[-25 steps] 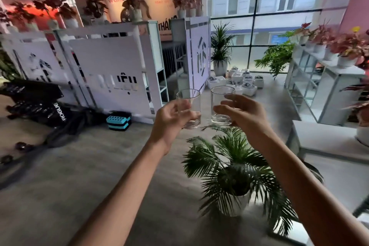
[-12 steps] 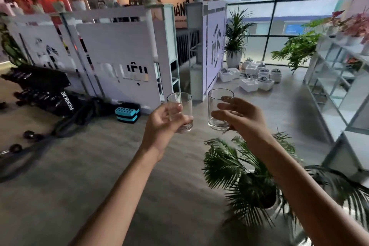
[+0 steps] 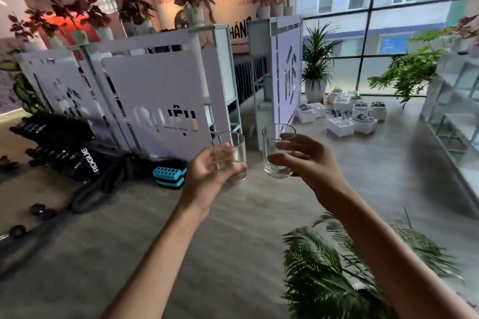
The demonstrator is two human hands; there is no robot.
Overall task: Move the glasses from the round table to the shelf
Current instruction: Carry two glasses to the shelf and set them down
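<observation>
Both arms are stretched out over the wooden floor, each hand carrying a clear glass upright. The left hand has its fingers wrapped round the lower half of the left glass, the palm cupping it from the near side. The right hand grips the right glass from the side, thumb low near the thick base and fingers across the upper wall just under the rim. The two glasses are near each other but apart, with floor showing between them.

Taking the white screen panel as the mark, both glasses hang in front of it and to its right. The white shelf, blurred and probably open-fronted, stands far right of the panel. The floor between is bare; a potted palm sits below the right forearm.
</observation>
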